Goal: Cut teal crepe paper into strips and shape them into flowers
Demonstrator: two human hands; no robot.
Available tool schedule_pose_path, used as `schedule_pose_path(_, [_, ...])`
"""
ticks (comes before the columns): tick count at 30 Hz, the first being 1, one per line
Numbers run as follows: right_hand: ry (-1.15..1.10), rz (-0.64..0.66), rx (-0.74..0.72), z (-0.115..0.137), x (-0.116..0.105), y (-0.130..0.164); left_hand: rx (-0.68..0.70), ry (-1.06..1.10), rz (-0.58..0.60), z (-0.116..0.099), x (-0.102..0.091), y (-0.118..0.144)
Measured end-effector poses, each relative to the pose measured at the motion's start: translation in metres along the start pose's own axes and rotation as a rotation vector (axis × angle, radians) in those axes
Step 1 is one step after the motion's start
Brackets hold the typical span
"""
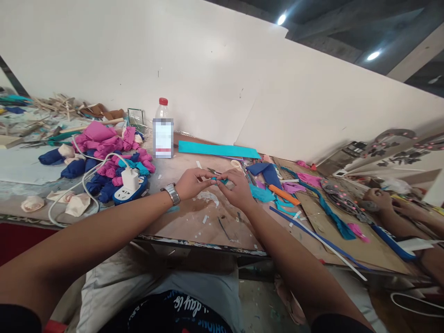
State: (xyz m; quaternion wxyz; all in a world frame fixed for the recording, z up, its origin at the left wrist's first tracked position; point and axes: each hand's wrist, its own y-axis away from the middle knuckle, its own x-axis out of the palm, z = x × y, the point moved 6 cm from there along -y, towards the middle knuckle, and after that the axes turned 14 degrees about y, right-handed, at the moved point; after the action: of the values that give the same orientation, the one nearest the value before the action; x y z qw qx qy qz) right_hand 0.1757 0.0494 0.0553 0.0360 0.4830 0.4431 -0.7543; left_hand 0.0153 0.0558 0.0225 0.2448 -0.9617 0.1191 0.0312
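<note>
Student: Hands at centre — what do they hold?

Instructor: Left hand (192, 182) and right hand (236, 187) meet fingertip to fingertip, both pinched shut on a small teal piece (219, 180), held just above the worktable (194, 222). A wristwatch (172, 193) sits on the left wrist.

Student: Where is open surface?

Instructor: Bare, glue-stained board lies beneath and in front of the hands, reaching to the near table edge, with only small scraps on it. To the left, a white charger on a blue power strip (129, 187) and its cable stand near the left forearm, backed by a heap of pink and blue fabric pieces (104, 152).

Student: And the right side?

Instructor: Crowded. An orange-handled tool (283, 194) and teal scraps lie just beside the right hand; a long blue strip (312, 236) runs diagonally toward the table's near edge.

Student: Behind the hands?

Instructor: A teal sheet (218, 150) lies flat before the white wall, a red-capped bottle (163, 129) upright at its left end. Another person's hands (381, 200) work at far right, well apart.
</note>
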Motion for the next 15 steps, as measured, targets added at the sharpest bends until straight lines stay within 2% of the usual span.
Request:
schedule_pose_path(10, [-0.002, -0.01, 0.019, -0.0028, 0.0019, 0.0002, 0.044, 0.01, 0.043, 0.0053, 0.001, 0.0009])
schedule_pose_path(15, [-0.006, 0.005, 0.012, -0.0012, 0.0034, 0.0007, 0.078, -0.054, 0.081, 0.0022, 0.0041, 0.002])
